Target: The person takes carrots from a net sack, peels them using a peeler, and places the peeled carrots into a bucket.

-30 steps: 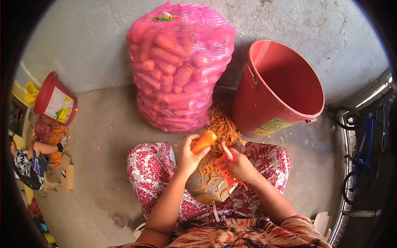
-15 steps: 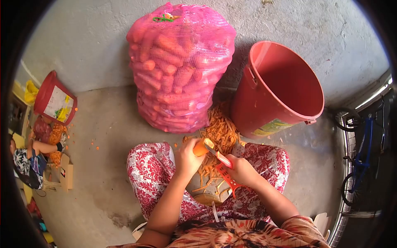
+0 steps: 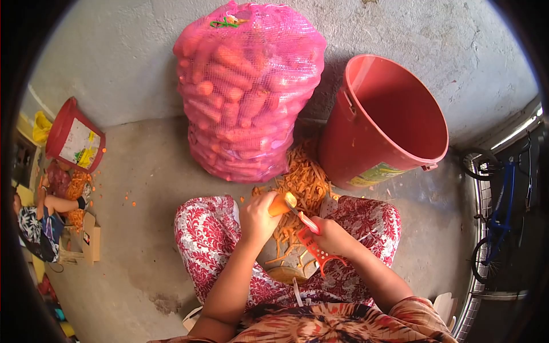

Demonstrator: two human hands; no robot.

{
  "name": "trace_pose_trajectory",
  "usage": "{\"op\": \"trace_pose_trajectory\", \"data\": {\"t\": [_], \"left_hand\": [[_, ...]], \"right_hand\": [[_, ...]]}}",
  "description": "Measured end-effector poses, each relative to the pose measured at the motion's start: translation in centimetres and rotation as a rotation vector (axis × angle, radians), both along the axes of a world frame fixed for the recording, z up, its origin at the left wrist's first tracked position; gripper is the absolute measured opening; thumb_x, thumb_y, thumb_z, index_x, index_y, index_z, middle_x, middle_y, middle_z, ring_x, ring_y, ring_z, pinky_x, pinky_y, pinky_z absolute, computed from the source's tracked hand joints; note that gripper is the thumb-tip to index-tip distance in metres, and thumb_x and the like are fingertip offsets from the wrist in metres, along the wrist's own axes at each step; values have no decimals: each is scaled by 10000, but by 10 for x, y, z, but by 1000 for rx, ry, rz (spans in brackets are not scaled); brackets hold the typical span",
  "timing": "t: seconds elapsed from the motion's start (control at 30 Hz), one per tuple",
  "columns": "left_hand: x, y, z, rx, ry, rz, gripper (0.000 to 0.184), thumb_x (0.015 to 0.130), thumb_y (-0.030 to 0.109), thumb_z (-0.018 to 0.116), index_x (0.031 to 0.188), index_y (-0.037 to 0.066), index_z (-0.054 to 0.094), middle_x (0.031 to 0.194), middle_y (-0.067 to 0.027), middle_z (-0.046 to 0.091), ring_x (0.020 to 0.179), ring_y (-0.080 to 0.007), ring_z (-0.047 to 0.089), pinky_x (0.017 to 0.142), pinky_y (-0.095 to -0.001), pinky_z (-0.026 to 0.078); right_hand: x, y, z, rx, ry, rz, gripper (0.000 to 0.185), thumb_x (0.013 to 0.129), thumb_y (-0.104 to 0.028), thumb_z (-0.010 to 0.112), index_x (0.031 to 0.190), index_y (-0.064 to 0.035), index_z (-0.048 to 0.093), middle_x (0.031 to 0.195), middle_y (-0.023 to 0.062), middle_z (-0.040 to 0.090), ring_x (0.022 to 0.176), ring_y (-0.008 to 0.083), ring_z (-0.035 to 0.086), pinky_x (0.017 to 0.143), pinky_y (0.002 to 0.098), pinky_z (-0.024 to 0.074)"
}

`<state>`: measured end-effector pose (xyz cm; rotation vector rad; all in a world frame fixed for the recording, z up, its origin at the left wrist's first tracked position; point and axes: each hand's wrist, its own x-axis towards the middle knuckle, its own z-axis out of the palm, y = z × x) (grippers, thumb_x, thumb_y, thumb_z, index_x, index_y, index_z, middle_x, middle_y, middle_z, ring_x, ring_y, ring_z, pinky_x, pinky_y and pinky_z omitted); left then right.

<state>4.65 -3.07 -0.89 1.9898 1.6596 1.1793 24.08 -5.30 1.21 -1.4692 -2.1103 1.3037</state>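
Observation:
My left hand is wrapped round a peeled orange carrot, its pale cut end facing right. My right hand grips a small knife with a pinkish handle, the blade against the carrot's cut end. A red plastic peeler with holes in it also hangs from the right hand, under the palm; how the fingers hold it is hidden. Below both hands, a heap of carrot peelings lies on the floor between my legs.
A pink mesh sack full of carrots stands against the wall ahead. Beside it on the right is a tall red bin. Far left, another person sits near a red bucket and more peelings. A blue bicycle stands at right.
The carrot and knife have shifted very slightly, the blade staying at the cut end. The red peeler under my right hand has tilted a little and shows more of its face.

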Motion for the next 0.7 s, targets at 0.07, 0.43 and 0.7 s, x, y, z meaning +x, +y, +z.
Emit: {"op": "trace_pose_trajectory", "data": {"t": [0.07,0.43,0.7], "left_hand": [[-2,0,1,17,21,-34,337,542,49,690,859,53,576,772,-116,600,708,-291,582,615,-354,466],[-7,1,2,-207,-63,-182,382,521,45,681,888,70,580,775,-97,597,696,-271,578,608,-345,465],[-7,-1,-1,-24,179,-33,357,552,62,678,895,63,579,789,-128,607,704,-302,589,614,-356,470]], "right_hand": [[-5,-2,6,-134,55,-54,184,715,-59,481,886,3,507,720,218,561,716,368,561,624,393,440],[-8,-8,-23,-220,106,-72,157,729,-73,460,841,21,519,763,234,554,762,379,546,655,401,424],[-12,-9,-50,-233,153,-113,166,733,-104,467,820,27,520,732,249,542,745,399,532,642,421,419]]}}
